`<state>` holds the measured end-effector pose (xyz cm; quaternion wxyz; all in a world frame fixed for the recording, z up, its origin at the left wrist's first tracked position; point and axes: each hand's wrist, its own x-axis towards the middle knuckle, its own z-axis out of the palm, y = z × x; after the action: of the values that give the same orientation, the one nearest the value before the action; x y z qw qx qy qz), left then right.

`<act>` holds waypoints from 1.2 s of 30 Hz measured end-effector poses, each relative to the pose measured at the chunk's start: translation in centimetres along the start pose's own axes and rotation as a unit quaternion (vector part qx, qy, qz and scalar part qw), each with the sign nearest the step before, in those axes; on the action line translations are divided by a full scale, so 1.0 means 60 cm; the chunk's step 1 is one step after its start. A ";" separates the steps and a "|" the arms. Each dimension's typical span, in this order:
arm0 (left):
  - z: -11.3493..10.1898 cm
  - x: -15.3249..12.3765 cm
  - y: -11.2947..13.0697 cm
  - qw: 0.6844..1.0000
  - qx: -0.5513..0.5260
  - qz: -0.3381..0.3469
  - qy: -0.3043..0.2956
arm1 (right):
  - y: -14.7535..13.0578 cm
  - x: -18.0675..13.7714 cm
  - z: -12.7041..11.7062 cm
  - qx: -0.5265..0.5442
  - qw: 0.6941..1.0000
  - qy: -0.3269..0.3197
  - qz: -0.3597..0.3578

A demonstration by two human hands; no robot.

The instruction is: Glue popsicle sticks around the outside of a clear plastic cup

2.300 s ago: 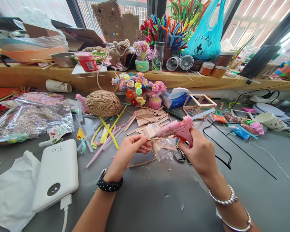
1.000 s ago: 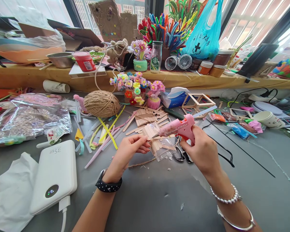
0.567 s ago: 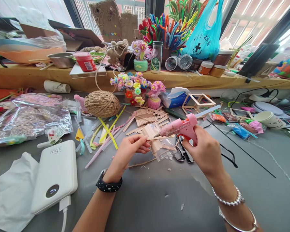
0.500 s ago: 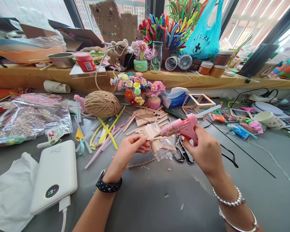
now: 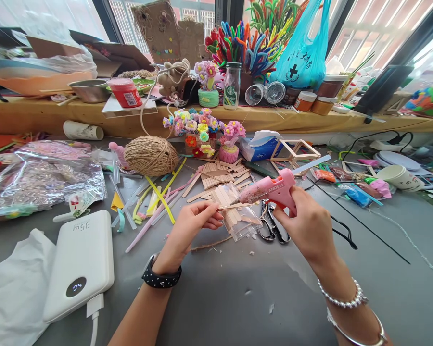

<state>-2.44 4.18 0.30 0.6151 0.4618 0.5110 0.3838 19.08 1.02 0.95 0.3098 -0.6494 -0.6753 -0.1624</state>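
My left hand point(image 5: 191, 228) pinches one end of a thin wooden craft stick point(image 5: 238, 205) and holds it level above the table. A pink hot glue gun point(image 5: 272, 190) is gripped in my right hand point(image 5: 306, 226), its nozzle touching the stick near its middle. A clear glue rod point(image 5: 310, 165) pokes out of the gun's back and a black cord point(image 5: 341, 233) trails off to the right. Under the stick lies a clear packet of more sticks point(image 5: 234, 218). Scissors point(image 5: 270, 226) lie just below the gun.
A white power bank point(image 5: 79, 262) with its cable lies front left on white paper. A twine ball point(image 5: 150, 155), loose sticks point(image 5: 216, 175), coloured strips, small flower pots point(image 5: 230, 144), a stick frame point(image 5: 296, 151) and a tissue pack crowd the middle. A cluttered wooden ledge runs behind.
The glue gun's nozzle has slid a little to the right along the stick. My left hand has kept its pinch and place.
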 end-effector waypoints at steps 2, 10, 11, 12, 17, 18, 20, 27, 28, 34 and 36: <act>0.001 0.000 0.001 1.000 0.007 0.002 0.006 | 0.000 0.000 0.000 0.001 1.000 0.001 -0.002; 0.000 0.000 -0.001 1.000 0.016 0.005 0.008 | 0.003 0.001 -0.003 -0.021 1.000 0.003 -0.003; 0.000 0.000 -0.001 1.000 0.014 0.005 0.007 | 0.003 0.002 -0.003 -0.023 1.000 0.004 -0.004; 0.000 0.001 -0.001 1.000 0.012 0.005 0.006 | 0.004 0.002 -0.003 -0.024 1.000 0.005 -0.006; 0.000 0.001 -0.001 1.000 0.005 0.007 0.002 | 0.005 0.002 -0.004 -0.034 0.999 0.016 -0.011; 0.000 0.001 -0.001 1.000 0.001 0.007 0.003 | 0.006 0.002 -0.005 -0.036 0.999 0.016 -0.011; 0.001 0.001 0.000 1.000 -0.006 0.008 0.007 | 0.006 0.003 -0.005 -0.041 0.999 0.015 -0.010; 0.001 -0.001 0.002 1.000 -0.020 0.017 0.013 | 0.004 0.005 -0.007 -0.048 0.999 0.023 -0.002; 0.001 -0.001 0.002 0.999 -0.021 0.019 0.014 | 0.004 0.005 -0.008 -0.048 0.999 0.025 0.000; 0.001 0.000 0.002 0.999 -0.026 0.023 0.025 | 0.004 0.006 -0.007 -0.057 0.998 0.031 0.010; 0.001 -0.001 0.002 0.999 -0.027 0.026 0.026 | 0.004 0.006 -0.007 -0.057 0.998 0.032 0.012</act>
<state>-2.38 4.18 0.44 0.6037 0.4481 0.5044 0.4246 19.44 1.06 1.45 0.2961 -0.6684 -0.6468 -0.2173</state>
